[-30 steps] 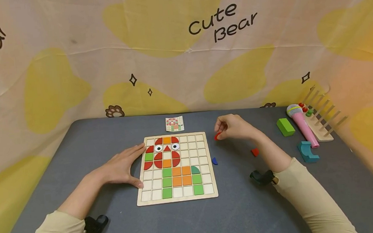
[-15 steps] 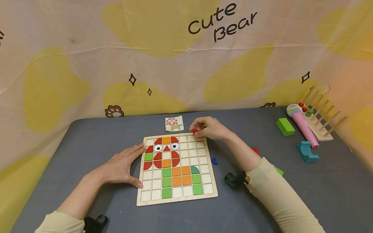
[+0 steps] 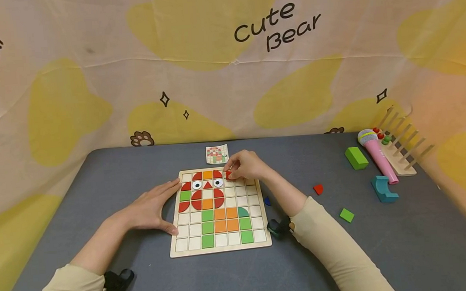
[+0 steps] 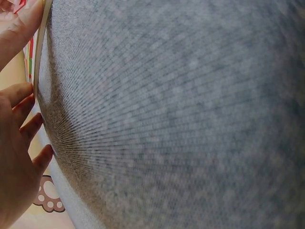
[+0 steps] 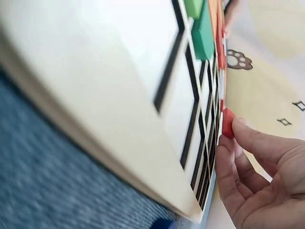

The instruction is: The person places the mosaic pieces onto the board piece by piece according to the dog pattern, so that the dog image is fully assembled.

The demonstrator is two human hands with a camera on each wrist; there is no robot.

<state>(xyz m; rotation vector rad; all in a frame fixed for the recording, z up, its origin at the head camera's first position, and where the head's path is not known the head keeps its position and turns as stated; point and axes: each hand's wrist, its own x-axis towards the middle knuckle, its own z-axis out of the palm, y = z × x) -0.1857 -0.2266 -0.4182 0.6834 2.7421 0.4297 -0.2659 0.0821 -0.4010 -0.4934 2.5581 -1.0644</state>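
A square wooden grid board (image 3: 195, 243) lies on the grey table, with red, orange and green pieces in its cells and two eye tiles (image 3: 197, 185) near the top. My left hand (image 3: 149, 209) is spread along the board's left edge, fingertips and thumb touching the rim. Over the top row, my right hand (image 3: 246, 165) pinches a small red puzzle piece (image 5: 228, 123) between thumb and fingers, just right of the red quarter-round beside the orange square. In the right wrist view, the piece is close to the board's surface, its far side hidden.
Behind the board lies a small pattern card (image 3: 217, 154). Loose red (image 3: 318, 189), green (image 3: 347, 215) and blue (image 3: 267, 201) pieces lie to the right. Further right are a green block (image 3: 356, 158), a teal arch (image 3: 383, 189), a pink microphone (image 3: 377, 154) and a pegged wooden rack (image 3: 402, 157).
My right hand has carried the red piece leftward from the table beside the board to the top row. The green loose piece is now uncovered. My left hand has stayed put.
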